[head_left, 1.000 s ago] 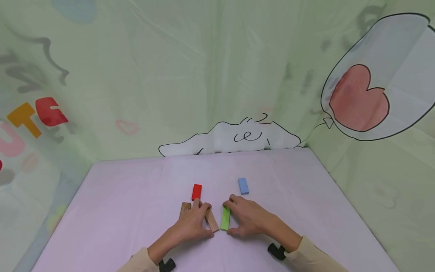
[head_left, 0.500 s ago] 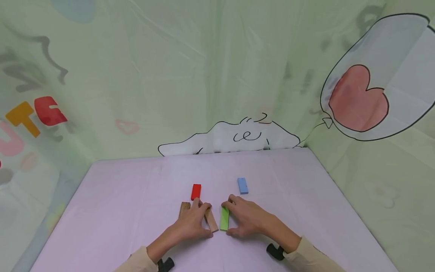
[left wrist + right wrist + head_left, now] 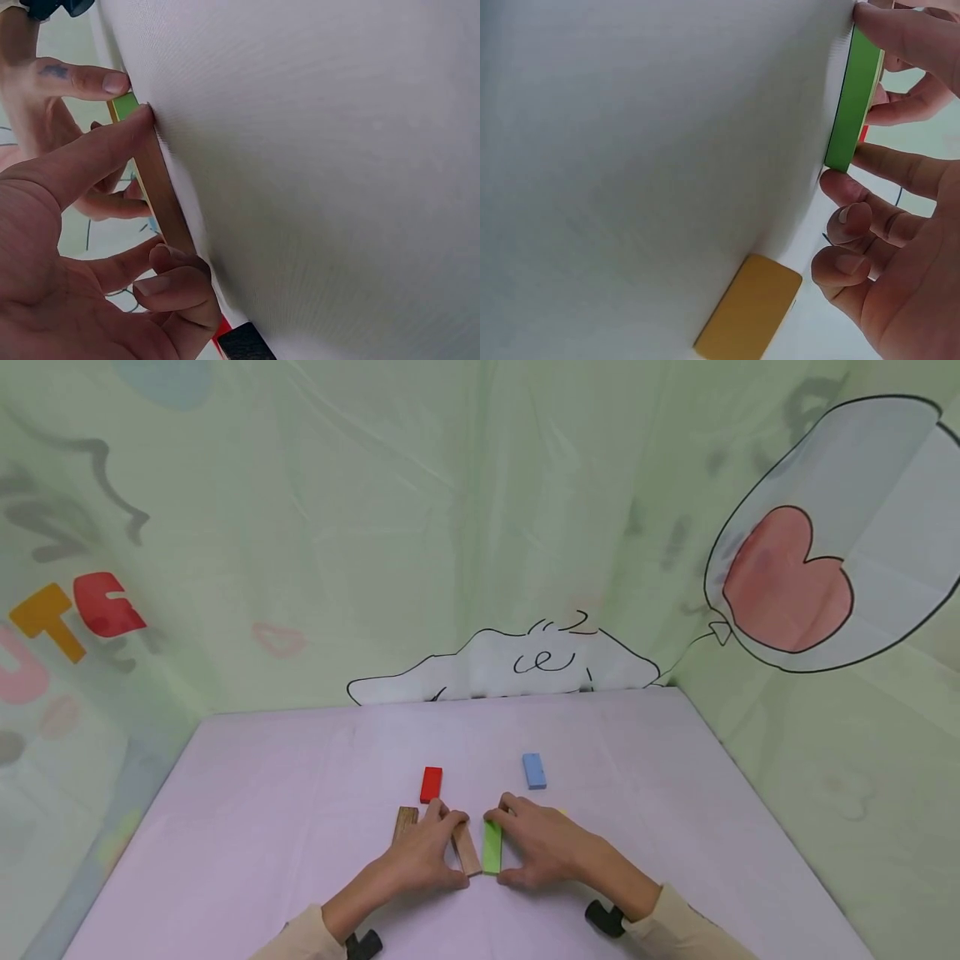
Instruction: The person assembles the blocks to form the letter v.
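My left hand (image 3: 426, 853) pinches a plain wooden block (image 3: 467, 850) lengthwise, thumb at the near end and fingers at the far end. A green block (image 3: 492, 847) is held the same way by my right hand (image 3: 547, 843). Both blocks lie on the table, close side by side and slightly angled, their near ends almost meeting. In the left wrist view, the plain wooden block (image 3: 163, 191) runs between thumb and fingertips. The right wrist view has the green block (image 3: 853, 97) between thumb and fingers, with the other fingers curled loosely beside it.
A dark brown block (image 3: 406, 823) lies left of my left hand, partly covered by it. Beyond are a red block (image 3: 431, 784) and a blue block (image 3: 534, 771). Near my right hand lies a yellow block (image 3: 750, 309). Printed cloth walls surround the table (image 3: 262, 793).
My right hand has brought the green block slightly left and nearer to me, narrowing the gap to the plain wooden block. A yellow edge now shows behind my right hand. The left hand barely moves.
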Available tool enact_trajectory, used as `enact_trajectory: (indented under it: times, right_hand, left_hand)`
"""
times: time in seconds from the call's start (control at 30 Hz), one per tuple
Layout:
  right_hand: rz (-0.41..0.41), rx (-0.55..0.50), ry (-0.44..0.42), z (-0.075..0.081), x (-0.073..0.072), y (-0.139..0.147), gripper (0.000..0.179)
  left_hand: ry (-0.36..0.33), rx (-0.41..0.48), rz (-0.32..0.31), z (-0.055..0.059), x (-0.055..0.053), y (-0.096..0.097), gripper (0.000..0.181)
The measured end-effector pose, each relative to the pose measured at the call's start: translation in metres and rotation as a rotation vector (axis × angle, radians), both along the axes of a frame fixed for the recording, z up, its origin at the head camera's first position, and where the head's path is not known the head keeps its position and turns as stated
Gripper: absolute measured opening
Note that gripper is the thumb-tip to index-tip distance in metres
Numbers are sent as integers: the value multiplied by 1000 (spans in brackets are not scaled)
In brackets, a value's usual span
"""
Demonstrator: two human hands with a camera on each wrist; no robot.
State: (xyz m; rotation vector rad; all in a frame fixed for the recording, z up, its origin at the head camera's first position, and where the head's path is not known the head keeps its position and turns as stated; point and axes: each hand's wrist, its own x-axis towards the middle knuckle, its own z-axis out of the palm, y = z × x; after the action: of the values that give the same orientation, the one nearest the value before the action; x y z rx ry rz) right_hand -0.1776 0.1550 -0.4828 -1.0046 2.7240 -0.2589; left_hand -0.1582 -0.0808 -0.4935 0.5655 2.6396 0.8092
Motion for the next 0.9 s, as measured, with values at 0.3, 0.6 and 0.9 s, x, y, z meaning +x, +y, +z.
enact_trajectory:
  times: [0.3, 0.6, 0.9]
  right_hand:
    - [-6, 13, -1, 0, 1, -1, 75]
    - [-2, 8, -7, 1, 2, -2, 75]
    - [-2, 2, 1, -1, 2, -1, 76]
  left_hand:
    - [19, -7, -15, 0, 1, -1, 79]
    - [16, -5, -13, 0, 1, -2, 79]
    - [17, 4, -17, -1, 1, -3, 79]
